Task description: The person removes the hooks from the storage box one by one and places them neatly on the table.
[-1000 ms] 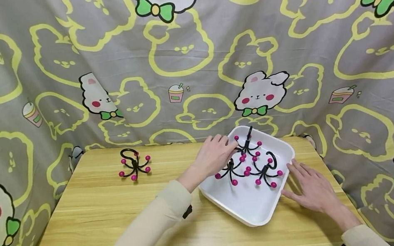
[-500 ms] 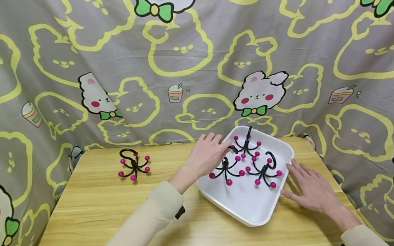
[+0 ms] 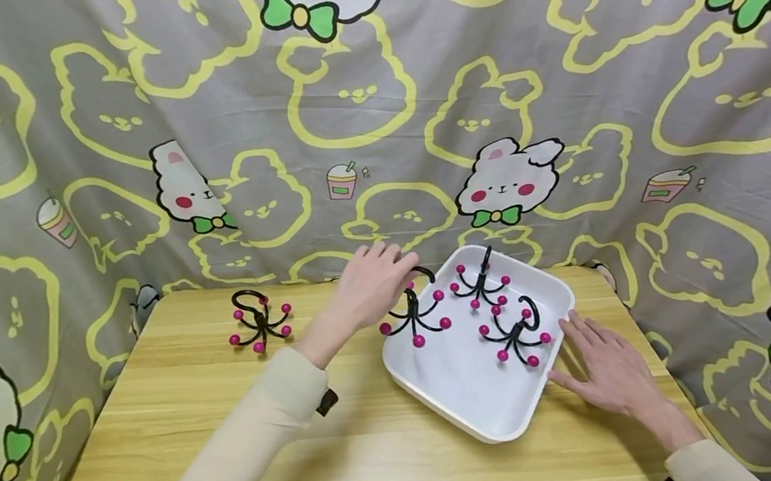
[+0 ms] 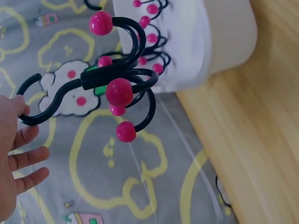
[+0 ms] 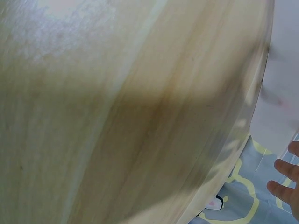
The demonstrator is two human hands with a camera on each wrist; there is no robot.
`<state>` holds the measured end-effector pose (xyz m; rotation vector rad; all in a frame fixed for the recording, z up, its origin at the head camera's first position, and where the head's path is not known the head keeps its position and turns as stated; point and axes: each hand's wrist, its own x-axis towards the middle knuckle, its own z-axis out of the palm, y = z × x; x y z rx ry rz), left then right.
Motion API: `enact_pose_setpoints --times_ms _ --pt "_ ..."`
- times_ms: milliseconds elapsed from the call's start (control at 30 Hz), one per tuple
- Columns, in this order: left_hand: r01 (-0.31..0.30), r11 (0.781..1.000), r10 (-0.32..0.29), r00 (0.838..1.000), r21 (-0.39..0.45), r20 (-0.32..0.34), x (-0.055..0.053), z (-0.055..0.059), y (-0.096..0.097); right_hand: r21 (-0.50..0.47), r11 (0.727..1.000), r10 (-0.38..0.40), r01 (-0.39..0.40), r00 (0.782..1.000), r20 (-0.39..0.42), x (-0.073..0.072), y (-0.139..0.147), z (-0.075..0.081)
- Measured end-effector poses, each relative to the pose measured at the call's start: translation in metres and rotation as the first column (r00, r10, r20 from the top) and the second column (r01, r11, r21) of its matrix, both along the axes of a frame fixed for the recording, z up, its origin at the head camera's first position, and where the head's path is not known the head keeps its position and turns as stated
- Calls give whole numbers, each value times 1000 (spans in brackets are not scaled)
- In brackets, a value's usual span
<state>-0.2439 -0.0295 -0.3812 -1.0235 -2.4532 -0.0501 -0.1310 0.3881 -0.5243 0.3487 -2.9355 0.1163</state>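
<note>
Could snag the white rectangular plastic tray at its far left edge by swinging the black metal-looking, pink-balled claw hook above it, pinched only by its curl in the left hand, with the right hand spread at the near right edge.

— What is hanging behind the wooden table?
— A grey curtain; it is wrapping round the far edge and both sides; yellow outlines are covering it.
— And between those?
— A white rabbit is wearing a green bow; pink cups are showing too.
</note>
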Motion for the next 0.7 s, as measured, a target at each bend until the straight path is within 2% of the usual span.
enact_pose_setpoints --times_ms 233,700 --pt "-9 1000 9 1000 -1 -19 -7 8 -18 2 1000 -3 3 1000 2 0 0 0" --pt "-13 1000 13 1000 0 -16 -14 11 -47 -2 1000 -2 2 1000 11 0 -1 1"
